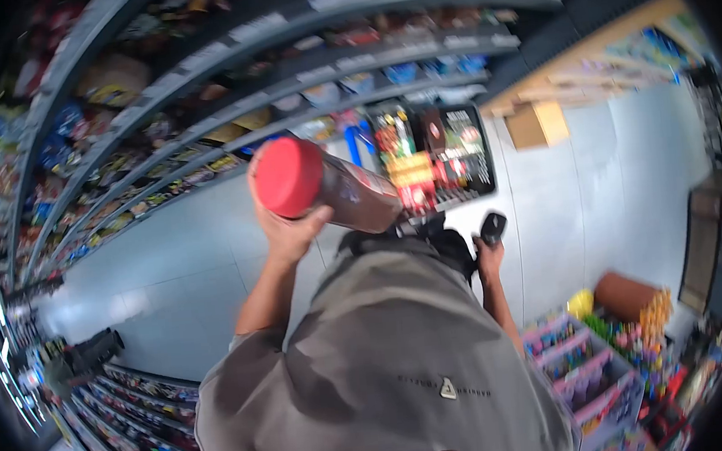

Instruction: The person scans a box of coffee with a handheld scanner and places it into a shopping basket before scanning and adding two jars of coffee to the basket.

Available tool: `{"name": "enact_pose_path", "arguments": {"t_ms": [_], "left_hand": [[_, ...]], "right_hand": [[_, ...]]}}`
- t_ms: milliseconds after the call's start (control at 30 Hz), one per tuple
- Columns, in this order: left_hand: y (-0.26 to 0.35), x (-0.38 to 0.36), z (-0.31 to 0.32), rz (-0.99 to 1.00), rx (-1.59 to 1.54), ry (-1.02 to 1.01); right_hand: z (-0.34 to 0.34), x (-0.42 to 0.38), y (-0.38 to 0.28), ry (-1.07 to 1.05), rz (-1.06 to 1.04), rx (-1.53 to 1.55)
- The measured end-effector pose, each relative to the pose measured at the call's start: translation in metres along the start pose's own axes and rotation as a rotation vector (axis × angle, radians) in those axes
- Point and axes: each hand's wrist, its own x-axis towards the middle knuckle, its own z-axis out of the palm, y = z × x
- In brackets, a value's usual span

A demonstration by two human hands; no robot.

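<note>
Holding a red-lidded jar (pixel 343 186) up, just left of the frame's centre.
From my remote seat I see the left hand (pixel 288 234) curled around the jar's lid end, most fingers hidden; the right hand (pixel 490 258), right of centre, is closed on a black handheld object (pixel 493 228). I judge the step as handling the jar near the loaded basket (pixel 488 164) at upper centre; next, its tilted bulk calls for a firm grip.
</note>
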Motion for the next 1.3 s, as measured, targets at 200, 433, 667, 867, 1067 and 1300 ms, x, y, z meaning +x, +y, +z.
{"name": "enact_pose_path", "arguments": {"t_ms": [200,433,667,867,1067,1300], "left_hand": [[0.038,0.026,0.004,0.400,0.182,0.071],[0.098,0.070,-0.001,0.690,0.279,0.295],[0.144,0.152,-0.008,1.023,0.388,0.414],[0.169,0.230,-0.027,1.284,0.485,0.458],[0.184,0.299,-0.064,1.297,0.326,0.269],[0.195,0.346,-0.088,1.273,0.385,0.183]], "right_hand": [[0.007,0.029,0.039,-0.118,0.031,0.040],[0.015,0.041,0.063,-0.270,-0.013,-0.053],[0.025,0.026,0.070,-0.213,-0.001,-0.026],[0.066,-0.004,0.059,-0.077,-0.032,0.013],[0.146,-0.007,0.101,0.041,-0.170,0.036],[0.215,-0.025,0.172,0.034,-0.195,0.287]]}}
